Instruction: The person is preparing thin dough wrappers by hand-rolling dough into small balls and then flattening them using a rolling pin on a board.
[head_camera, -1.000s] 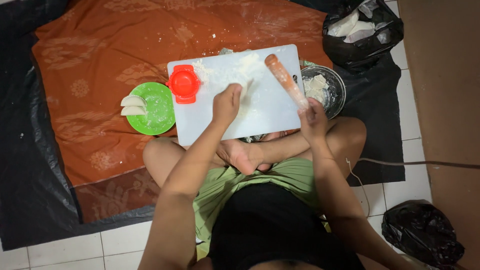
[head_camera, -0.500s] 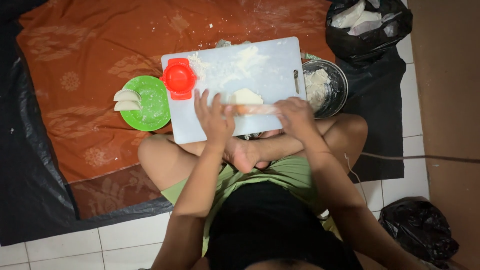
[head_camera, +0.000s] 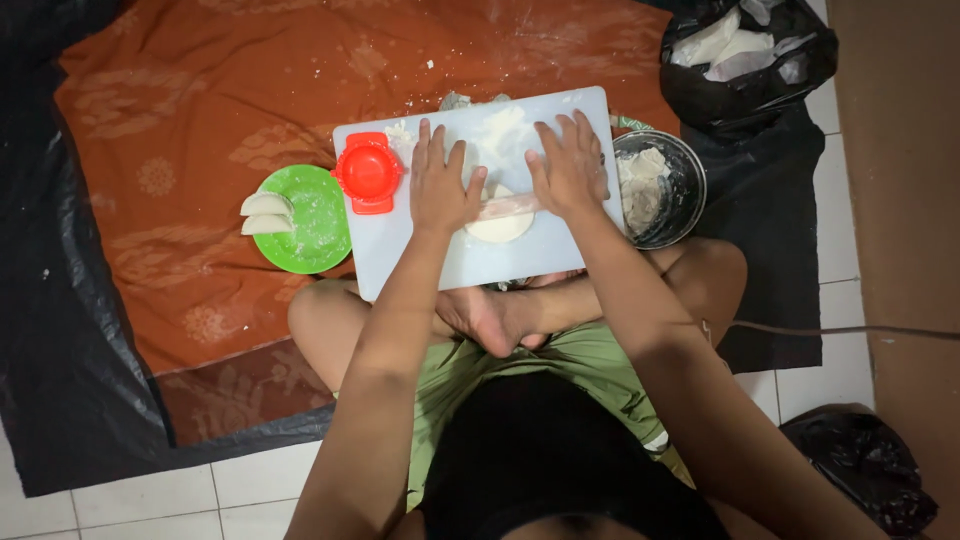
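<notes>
**Dough Rolled Flat on the White Board**

A pale round of dough (head_camera: 500, 222) lay near the middle of the white cutting board (head_camera: 560, 255), and a rolling pin (head_camera: 505, 207) was laid across its upper edge. The step in hand was judged to be the rolling-out of the dough. The left hand (head_camera: 440, 185) was pressed on the pin's left end and the right hand (head_camera: 570, 165) on its right end; on both, the fingers were spread flat and extended, nothing being clenched or gripped. A dusting of flour (head_camera: 505, 130) was seen on the board just beyond the fingertips.

At the board's left end a red round dumpling press (head_camera: 368, 172) rested. Just left of the board a green plate (head_camera: 315, 215) was set, with two folded white dumplings (head_camera: 265, 213) on its far side. Touching the board's right edge, a metal bowl (head_camera: 688, 190) of dough was placed, and beyond it a black bag (head_camera: 750, 60) of white wrappings. Everything was laid on an orange patterned cloth (head_camera: 180, 120).

For the next move, even downward pressure from both palms would be called for, so that the round is thinned evenly and not torn or stuck to the board.
</notes>
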